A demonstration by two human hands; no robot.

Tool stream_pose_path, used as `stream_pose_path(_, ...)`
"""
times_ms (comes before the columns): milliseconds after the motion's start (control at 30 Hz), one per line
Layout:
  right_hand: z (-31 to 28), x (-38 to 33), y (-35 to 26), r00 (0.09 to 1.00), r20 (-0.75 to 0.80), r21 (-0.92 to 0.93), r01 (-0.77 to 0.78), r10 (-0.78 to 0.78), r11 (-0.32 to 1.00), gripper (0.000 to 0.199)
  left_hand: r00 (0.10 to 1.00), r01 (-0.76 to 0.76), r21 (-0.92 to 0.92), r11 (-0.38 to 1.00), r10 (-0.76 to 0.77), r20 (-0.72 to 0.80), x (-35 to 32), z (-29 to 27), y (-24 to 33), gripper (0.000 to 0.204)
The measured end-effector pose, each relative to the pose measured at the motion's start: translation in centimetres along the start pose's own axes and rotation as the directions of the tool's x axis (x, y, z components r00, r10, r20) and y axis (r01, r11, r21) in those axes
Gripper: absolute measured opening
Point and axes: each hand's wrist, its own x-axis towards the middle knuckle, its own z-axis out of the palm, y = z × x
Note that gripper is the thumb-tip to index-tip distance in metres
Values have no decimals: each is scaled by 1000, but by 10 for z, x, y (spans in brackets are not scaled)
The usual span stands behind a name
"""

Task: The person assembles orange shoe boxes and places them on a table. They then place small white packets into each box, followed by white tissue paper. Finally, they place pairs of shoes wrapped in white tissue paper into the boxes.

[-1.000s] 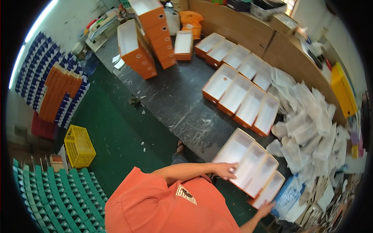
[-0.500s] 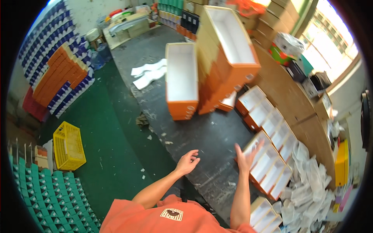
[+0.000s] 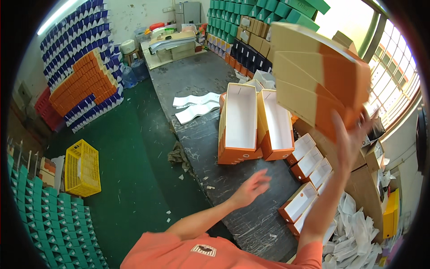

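Observation:
My right hand (image 3: 348, 141) is raised at the right, its blurred fingers against the lower orange end of a stack of cream-and-orange shoe boxes (image 3: 298, 74). The stack is tilted above the table, and its far side is hidden. My left hand (image 3: 253, 187) is over the table's near part, fingers loosely apart, with nothing in it. Beyond it stand two stacks of open, white-lined boxes side by side, a left stack (image 3: 240, 119) and a right stack (image 3: 276, 123). White paper strips (image 3: 195, 111) lie left of them.
More small open orange boxes (image 3: 301, 201) line the table's (image 3: 168, 76) right side, beside crumpled white paper (image 3: 354, 228). On the green floor sits a yellow crate (image 3: 83, 168). Teal boxes (image 3: 53, 224) are piled at lower left, blue and orange ones (image 3: 85, 76) against the far-left wall.
My right hand has gone up and right to the box stack, which is now off the table. My left hand has moved right and slightly forward. The view has shifted too.

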Motion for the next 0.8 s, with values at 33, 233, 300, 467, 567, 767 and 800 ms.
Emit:
stream_pose_path(33, -28, -23, 2, 999, 20, 118, 27, -30, 993, 112, 999, 15, -253, 967, -5, 38, 13, 20, 23, 77)
stream_pose_path(233, -191, -177, 11, 784, 579, 507, -562, 226, 653, 95, 999, 36, -484, 874, -49, -14, 30, 74, 54, 95)
stream_pose_path(300, -214, -246, 29, 485, 640, -42, -753, 596, 657, 81, 990, -134, -81, 988, 137, 29, 12, 61, -6, 93)
stream_pose_path(467, -206, -430, 74, 434, 463, -106, -838, 772, 535, 45, 986, 137, 122, 983, -123, -116, -59, 17, -158, 79)
stream_pose_path(567, -199, -493, 59, 598, 241, -9, -786, 765, 618, 41, 822, 518, 446, 730, -280, -496, -73, -42, -207, 67)
stream_pose_path(767, -264, -553, 68, 387, 190, -34, -916, 903, 400, 41, 976, 166, 982, 92, 126, -177, -104, -33, -195, 80)
stream_pose_path(800, -262, -548, 66, 245, 261, 18, -968, 934, 249, 43, 982, 187, 942, 277, -17, -190, -121, -17, -205, 86)
